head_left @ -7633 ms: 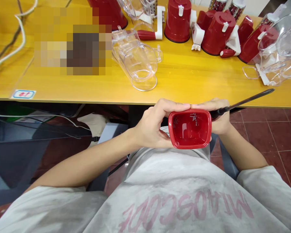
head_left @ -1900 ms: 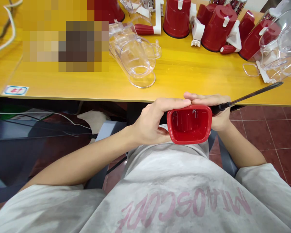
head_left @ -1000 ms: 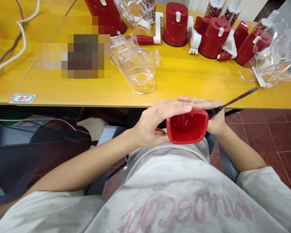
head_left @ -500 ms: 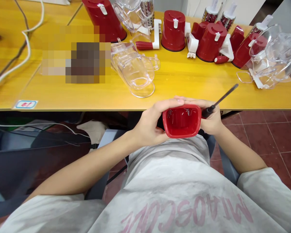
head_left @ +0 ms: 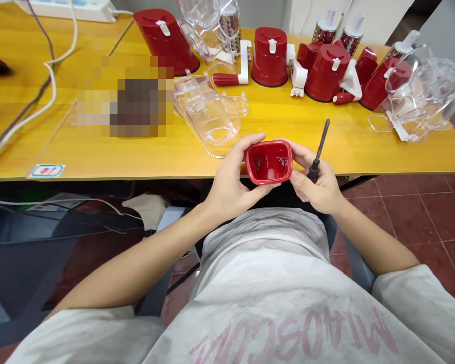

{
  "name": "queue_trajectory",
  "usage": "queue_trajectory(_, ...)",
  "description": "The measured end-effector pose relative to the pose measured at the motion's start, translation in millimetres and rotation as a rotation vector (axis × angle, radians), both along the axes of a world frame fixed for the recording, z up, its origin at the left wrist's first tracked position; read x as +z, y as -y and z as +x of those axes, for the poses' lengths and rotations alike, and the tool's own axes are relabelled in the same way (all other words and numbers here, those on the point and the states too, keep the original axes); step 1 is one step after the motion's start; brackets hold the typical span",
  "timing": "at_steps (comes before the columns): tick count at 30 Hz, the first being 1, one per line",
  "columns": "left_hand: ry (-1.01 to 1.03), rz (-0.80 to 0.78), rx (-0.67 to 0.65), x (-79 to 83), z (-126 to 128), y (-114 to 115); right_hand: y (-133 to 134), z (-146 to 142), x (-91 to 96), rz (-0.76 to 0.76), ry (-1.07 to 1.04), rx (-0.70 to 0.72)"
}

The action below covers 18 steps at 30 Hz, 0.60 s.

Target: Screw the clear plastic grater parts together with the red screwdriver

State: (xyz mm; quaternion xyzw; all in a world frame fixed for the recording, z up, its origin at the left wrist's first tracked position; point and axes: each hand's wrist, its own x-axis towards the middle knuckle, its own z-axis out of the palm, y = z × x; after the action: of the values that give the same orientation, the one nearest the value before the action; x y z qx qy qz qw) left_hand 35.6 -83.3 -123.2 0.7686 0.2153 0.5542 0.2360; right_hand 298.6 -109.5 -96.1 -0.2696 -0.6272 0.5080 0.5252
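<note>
A small red plastic container (head_left: 267, 177) with a rounded rectangular mouth is held over the table's front edge, its opening facing me. Several small shiny bits, perhaps screws, show inside it. Around its left side wraps my left hand (head_left: 233, 177), thumb under the near rim and fingers at the far rim. My right hand (head_left: 316, 184) grips a screwdriver (head_left: 321, 146) with a dark handle, its shaft pointing up and away. The fingers and thumb of that hand also touch the container's right side.
Clear plastic housings (head_left: 216, 119) lie on the yellow table (head_left: 136, 159). Behind them stand several red bases (head_left: 270, 58), a white crank with a red handle (head_left: 227, 79) and metal drums (head_left: 326, 30). More clear parts (head_left: 436, 91) are piled at right. White cables (head_left: 53, 86) run along the left.
Both hands have lifted the red container away from my body and slightly left, tilting it. The screwdriver has swung from pointing right to nearly straight away from me.
</note>
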Motion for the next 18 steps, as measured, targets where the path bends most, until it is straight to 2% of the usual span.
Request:
queue_trajectory(7,-0.218,-0.076,0.089,13.3,-4.0,11.3,8.0,0.0,7.6,-0.051,0.248,-0.045)
queue_trajectory(14,-0.328,-0.003,0.113,12.1,-5.5,11.6,5.4,-7.6,16.2,-0.042,0.219,-0.132)
queue_trajectory(18,-0.397,0.11,0.161,23.7,-13.9,7.4,2.5,-3.6,15.8,-0.046,0.196,-0.17)
